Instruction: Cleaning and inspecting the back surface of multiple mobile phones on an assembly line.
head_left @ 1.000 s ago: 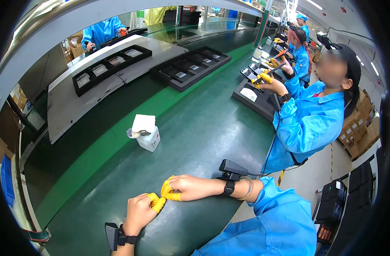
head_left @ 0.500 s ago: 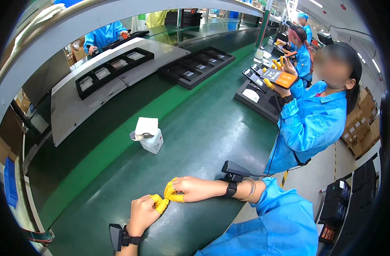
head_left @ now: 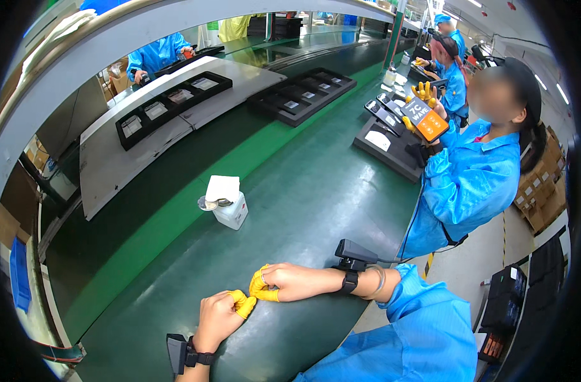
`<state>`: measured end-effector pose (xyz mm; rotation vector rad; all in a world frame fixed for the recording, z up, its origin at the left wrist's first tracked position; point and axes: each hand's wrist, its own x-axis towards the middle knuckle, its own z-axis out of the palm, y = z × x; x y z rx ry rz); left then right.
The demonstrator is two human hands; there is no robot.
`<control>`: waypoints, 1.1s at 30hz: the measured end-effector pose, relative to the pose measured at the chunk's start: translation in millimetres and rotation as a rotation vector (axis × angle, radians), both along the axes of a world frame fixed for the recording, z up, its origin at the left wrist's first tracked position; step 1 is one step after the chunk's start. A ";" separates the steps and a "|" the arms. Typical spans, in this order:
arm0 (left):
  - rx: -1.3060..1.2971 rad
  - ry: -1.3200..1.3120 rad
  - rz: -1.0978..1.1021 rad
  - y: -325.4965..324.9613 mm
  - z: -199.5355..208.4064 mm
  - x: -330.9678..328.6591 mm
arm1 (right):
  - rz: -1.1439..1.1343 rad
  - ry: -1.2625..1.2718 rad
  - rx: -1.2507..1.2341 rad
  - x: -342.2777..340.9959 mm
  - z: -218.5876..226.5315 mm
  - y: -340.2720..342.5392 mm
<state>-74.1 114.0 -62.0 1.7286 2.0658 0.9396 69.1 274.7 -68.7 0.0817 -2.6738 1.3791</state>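
Observation:
Over the near part of the green work surface, my left hand and my right hand meet at the fingertips. Yellow finger cots cover the fingertips of both. The fingers are curled and pressed together, and anything they pinch is hidden. Each wrist carries a black strap with a dark box-shaped device. Farther off stands a white plastic bottle, with a folded white cloth on its top and a small round clear lid or dish at its left side.
Black foam trays lie farther back on the line; another long tray rests on a grey panel. At right, a co-worker holds an orange-and-dark box beside a foam tray with phones. A white rail crosses above.
The view has shifted slightly, so things sit a little farther right. My hands keep nearly the same pose. The co-worker at right has tilted the orange-and-dark box more upright.

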 end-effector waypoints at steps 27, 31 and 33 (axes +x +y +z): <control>0.036 0.026 0.020 -1.7 -2.7 1.8 | 0.000 -0.013 -0.004 0.3 1.6 -2.2; 0.040 0.055 0.009 0.1 -2.0 2.6 | 0.014 -0.013 -0.007 1.5 2.0 0.3; 0.046 0.056 0.004 0.5 -2.2 2.5 | 0.010 -0.009 0.005 2.8 3.5 -0.2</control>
